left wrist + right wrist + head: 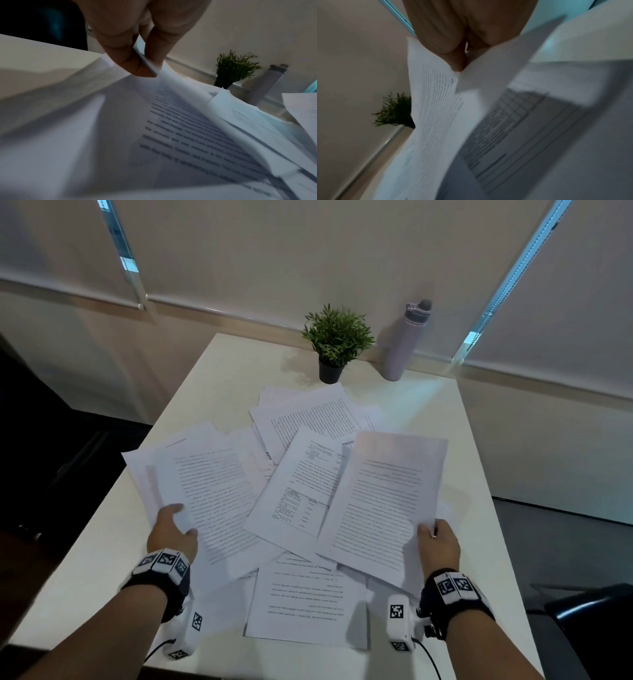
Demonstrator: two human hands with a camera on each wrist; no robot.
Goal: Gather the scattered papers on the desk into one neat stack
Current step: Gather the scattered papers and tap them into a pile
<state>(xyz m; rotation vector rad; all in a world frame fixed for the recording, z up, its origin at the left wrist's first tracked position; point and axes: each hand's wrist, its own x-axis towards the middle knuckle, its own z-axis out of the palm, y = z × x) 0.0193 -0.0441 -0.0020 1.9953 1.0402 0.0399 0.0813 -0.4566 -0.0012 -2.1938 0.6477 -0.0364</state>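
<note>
The papers (301, 491) lay fanned and overlapping across the middle of the white tabletop (472, 440), none yet squared into a stack; the spread ran from the near edge to just short of the potted plant (337, 344) and the lilac bottle (406, 340) at the far side. The left hand (173, 534) pinched the near corner of a printed sheet on the left (212, 491), thumb over and fingers (154, 54) under, so that its edge lifted clear of the sheets beneath; the right hand (438, 541) pinched the near right corner of another sheet (383, 501), raised and tilted, probably for the same reason, to free it without dragging its neighbours. Holding by the corners seemed meant to let each hand draw its side inward towards the middle; the far sheets lay untouched.
</note>
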